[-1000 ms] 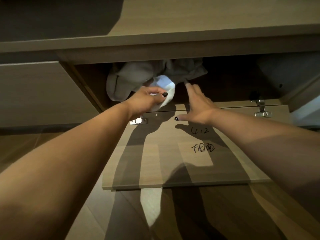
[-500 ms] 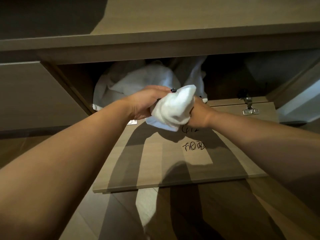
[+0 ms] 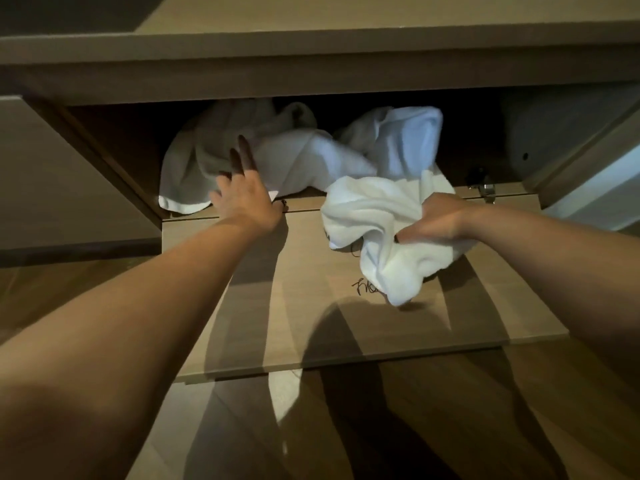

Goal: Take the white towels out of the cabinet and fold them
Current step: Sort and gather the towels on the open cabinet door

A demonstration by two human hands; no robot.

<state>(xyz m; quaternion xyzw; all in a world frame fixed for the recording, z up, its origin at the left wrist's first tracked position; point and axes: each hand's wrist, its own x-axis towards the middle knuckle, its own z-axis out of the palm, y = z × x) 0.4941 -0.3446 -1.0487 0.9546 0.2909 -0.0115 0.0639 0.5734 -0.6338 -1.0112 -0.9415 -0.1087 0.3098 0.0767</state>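
Note:
My right hand (image 3: 434, 221) grips a crumpled white towel (image 3: 377, 230), which hangs over the folded-down cabinet door (image 3: 294, 306). My left hand (image 3: 242, 195) reaches into the open cabinet (image 3: 114, 147) with straight fingers touching the pile of white towels (image 3: 294, 157) at the cabinet's front edge. One more bunched white towel (image 3: 405, 140) lies further right inside. The back of the cabinet is dark.
The door lies flat just above the wooden floor (image 3: 398, 427), with handwriting (image 3: 365, 287) partly hidden under the held towel. A metal hinge (image 3: 486, 192) sits at the door's right rear corner. A closed cabinet front (image 3: 52, 174) stands at the left.
The towel has passed from my left hand to my right and been pulled right, out over the door. My left hand has let go and gone back to the pile inside.

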